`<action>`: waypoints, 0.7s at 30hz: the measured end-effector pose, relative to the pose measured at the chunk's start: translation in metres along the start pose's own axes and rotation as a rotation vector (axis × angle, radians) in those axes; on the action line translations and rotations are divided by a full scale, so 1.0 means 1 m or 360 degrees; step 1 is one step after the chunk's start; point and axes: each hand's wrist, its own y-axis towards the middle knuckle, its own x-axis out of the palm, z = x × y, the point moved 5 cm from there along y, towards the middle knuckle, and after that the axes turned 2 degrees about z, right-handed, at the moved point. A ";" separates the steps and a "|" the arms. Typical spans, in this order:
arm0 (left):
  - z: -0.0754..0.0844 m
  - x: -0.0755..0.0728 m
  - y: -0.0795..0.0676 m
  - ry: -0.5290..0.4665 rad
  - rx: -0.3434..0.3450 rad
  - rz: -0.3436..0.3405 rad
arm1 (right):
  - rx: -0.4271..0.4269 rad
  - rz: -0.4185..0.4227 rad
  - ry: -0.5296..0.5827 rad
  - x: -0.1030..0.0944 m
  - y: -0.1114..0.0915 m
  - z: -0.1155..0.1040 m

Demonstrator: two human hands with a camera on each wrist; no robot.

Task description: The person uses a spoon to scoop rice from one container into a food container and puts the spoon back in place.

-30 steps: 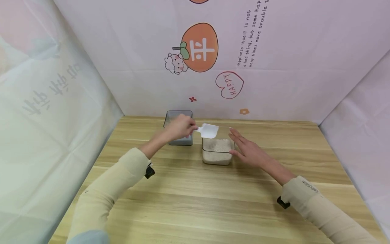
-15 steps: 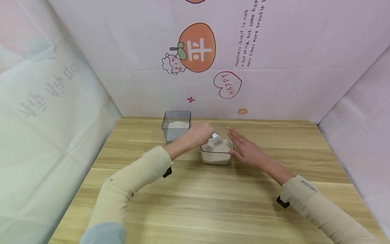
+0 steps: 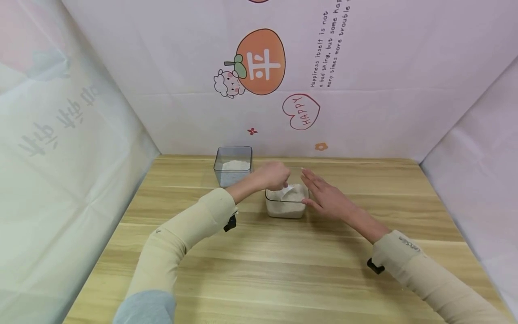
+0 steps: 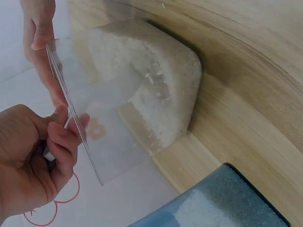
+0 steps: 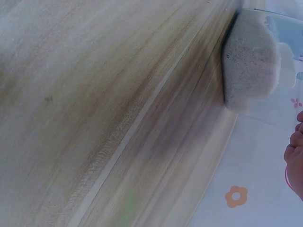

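A white scoop (image 3: 288, 193) dips into white rice in a clear square container (image 3: 285, 209). My left hand (image 3: 272, 176) pinches its handle over the container's rim. In the left wrist view, the scoop blade (image 4: 113, 92) shows through the clear wall, with loose grains around it. My right hand (image 3: 326, 197) rests against the container's right side, fingers extended and thumb by the front corner. That hand's fingers (image 4: 41, 23) appear near the rim at upper left in the left wrist view.
A blue-grey tinted square container (image 3: 226, 177) with some white rice in it stands behind and left of the clear one. Both are on a wood-grain table (image 3: 283, 265), near its back edge. A printed white cloth wall (image 3: 364, 117) rises behind.
My left hand has moved right and down from beside the tinted container, taking the scoop from above the clear container's rim into the rice. My right hand has stayed at the container.
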 end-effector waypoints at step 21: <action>-0.033 0.005 -0.023 -0.1049 -0.0184 -0.0218 | 0.0026 0.0013 0.0006 -0.001 0.000 -0.003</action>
